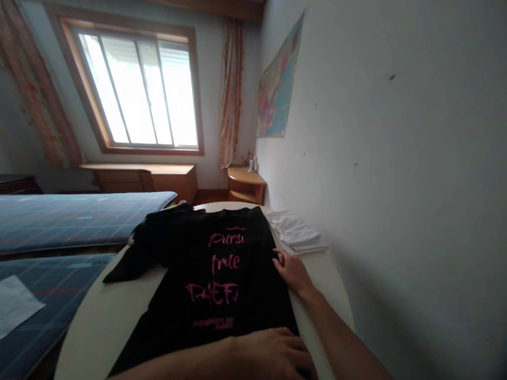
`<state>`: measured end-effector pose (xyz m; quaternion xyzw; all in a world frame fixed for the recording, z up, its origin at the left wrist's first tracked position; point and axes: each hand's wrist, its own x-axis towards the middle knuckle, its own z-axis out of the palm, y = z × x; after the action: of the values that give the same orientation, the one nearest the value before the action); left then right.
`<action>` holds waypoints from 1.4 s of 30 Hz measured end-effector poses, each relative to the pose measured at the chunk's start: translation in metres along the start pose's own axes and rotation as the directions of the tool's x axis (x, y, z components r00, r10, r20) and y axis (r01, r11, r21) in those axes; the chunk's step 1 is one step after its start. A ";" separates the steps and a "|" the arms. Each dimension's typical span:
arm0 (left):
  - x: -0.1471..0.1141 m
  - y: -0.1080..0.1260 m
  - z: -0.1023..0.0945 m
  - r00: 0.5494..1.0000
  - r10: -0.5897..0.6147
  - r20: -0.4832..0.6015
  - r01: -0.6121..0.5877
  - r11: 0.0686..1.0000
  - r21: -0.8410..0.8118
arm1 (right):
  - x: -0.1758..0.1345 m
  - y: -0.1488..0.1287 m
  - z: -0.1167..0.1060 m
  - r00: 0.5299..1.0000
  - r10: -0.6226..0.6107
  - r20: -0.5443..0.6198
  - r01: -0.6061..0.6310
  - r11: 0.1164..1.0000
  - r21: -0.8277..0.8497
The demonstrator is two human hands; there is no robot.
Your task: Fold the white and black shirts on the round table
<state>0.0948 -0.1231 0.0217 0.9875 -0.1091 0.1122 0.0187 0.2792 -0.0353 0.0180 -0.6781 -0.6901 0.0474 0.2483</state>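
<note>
A black T-shirt (253, 274) with pink lettering lies on a round white table (85, 327). Its right side is folded inward, cutting off the ends of the words, and a sleeve spreads out to the left. My left hand (277, 351) reaches across the lower part of the shirt, fingers stretched over its right edge; the fingertips are partly hidden. Beside the right edge, higher up, is my right hand (291, 269), with thumb and index finger apart and their tips at the cloth. Folded white cloth (295, 232) lies just beyond it.
Another dark cloth (174, 208) lies at the table's far left. Left of the table is a bed with a blue plaid mattress (79, 219) and a white sheet (18, 306). The wall (396, 221) stands close on the right. A small corner shelf (247, 179) is behind.
</note>
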 end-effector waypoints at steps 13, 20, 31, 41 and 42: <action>-0.010 -0.014 -0.024 0.992 -0.110 -0.056 0.104 0.989 -0.107 | -0.004 0.011 -0.004 0.996 0.000 -0.085 0.003 0.999 0.037; -0.038 -0.028 -0.036 0.931 -0.357 0.072 0.365 0.915 -0.171 | -0.001 0.009 0.000 0.999 -0.009 -0.040 0.012 0.998 0.065; -0.013 -0.006 -0.031 0.913 -0.392 0.109 0.407 0.871 -0.274 | 0.006 0.016 -0.018 0.992 0.108 0.063 -0.106 0.993 -0.042; 0.014 -0.002 -0.025 0.972 -0.235 0.007 0.234 0.971 0.056 | 0.010 0.022 -0.018 0.985 0.145 0.094 -0.140 0.988 -0.062; 0.019 -0.005 -0.023 0.978 -0.207 -0.011 0.207 0.972 0.109 | 0.011 0.023 -0.017 0.986 0.134 0.104 -0.130 0.991 -0.044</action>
<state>0.1091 -0.1212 0.0480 0.9931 0.0009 0.1150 -0.0240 0.3080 -0.0281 0.0266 -0.7233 -0.6567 0.0869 0.1949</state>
